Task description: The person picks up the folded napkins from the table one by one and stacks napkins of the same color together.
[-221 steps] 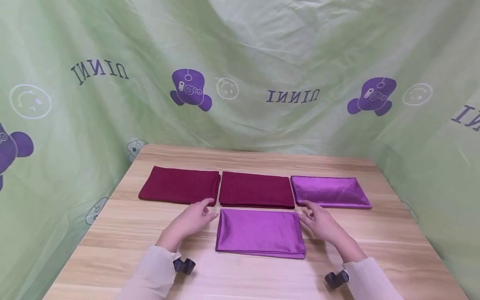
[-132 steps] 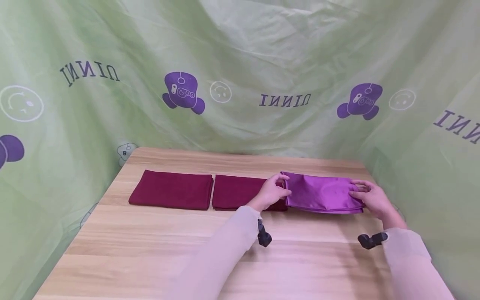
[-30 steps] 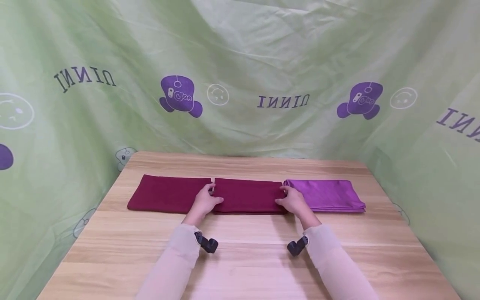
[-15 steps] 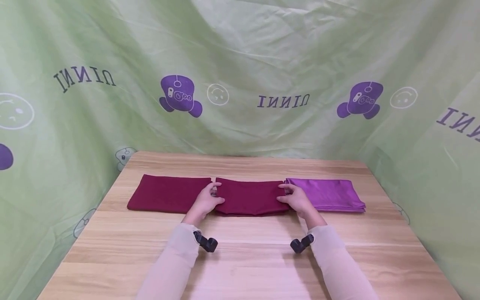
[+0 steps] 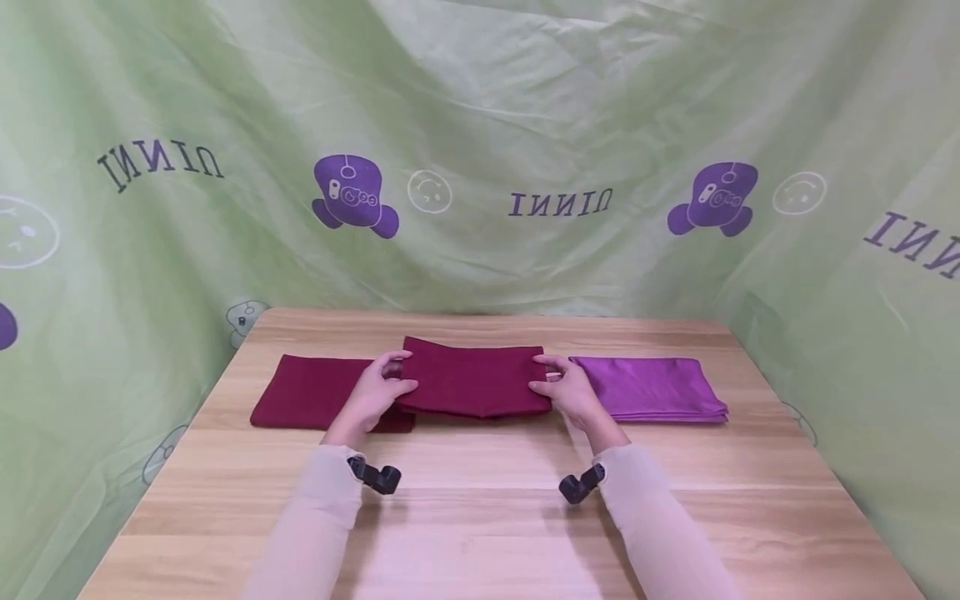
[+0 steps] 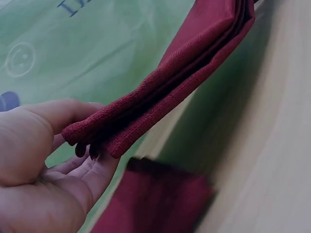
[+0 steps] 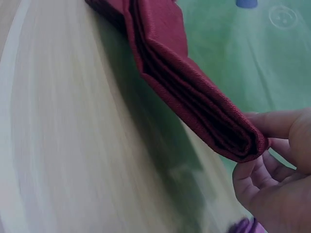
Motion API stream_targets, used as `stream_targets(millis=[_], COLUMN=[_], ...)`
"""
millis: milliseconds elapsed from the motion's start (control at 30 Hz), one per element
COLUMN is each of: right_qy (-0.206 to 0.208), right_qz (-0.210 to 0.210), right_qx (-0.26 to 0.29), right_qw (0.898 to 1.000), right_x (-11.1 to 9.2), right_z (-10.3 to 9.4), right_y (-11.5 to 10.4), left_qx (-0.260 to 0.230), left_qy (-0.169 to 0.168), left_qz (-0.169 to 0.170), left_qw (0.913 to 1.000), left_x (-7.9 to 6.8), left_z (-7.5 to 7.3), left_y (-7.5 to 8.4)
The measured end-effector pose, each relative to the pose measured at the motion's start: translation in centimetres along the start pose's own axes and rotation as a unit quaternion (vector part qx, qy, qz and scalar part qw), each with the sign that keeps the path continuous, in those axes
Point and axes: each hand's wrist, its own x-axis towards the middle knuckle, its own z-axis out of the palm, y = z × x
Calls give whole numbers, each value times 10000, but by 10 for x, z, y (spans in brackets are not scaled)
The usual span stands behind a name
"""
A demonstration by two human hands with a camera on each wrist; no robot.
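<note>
Between both hands a folded dark red cloth (image 5: 472, 379) hangs above the table, its middle sagging slightly. My left hand (image 5: 372, 392) pinches its left end, thumb on one face and fingers on the other; the left wrist view shows the fold layers (image 6: 160, 92) there. At the opposite end my right hand (image 5: 573, 393) pinches the cloth, whose stacked layers (image 7: 194, 97) show in the right wrist view. A second folded dark red cloth (image 5: 307, 392) lies on the table at left, partly hidden behind my left hand and the raised cloth.
Folded purple satin cloth (image 5: 652, 387), several layers thick, lies on the right of the wooden table (image 5: 465, 517). A green printed curtain (image 5: 480, 267) hangs behind and along both sides of the table.
Earlier the front purple cloth was put on the other purple one at right. Since half a second ago, both hands have raised the middle red cloth and carried it left, partly over the left red cloth.
</note>
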Motion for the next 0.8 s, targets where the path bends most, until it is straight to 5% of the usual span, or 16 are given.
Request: stream_targets(millis=[400, 800], right_qy=[218, 122], right_qz=[-151, -57], right_qx=[332, 714], right_qw=[9991, 9974], right_x=[6, 6], right_z=[82, 159], right_y=[-20, -34], left_qx=[626, 396], left_qy=[-90, 3], left_qz=[144, 396], left_qw=[9979, 9984], left_x=[-9, -25], left_z=[-87, -160], left_y=[5, -2])
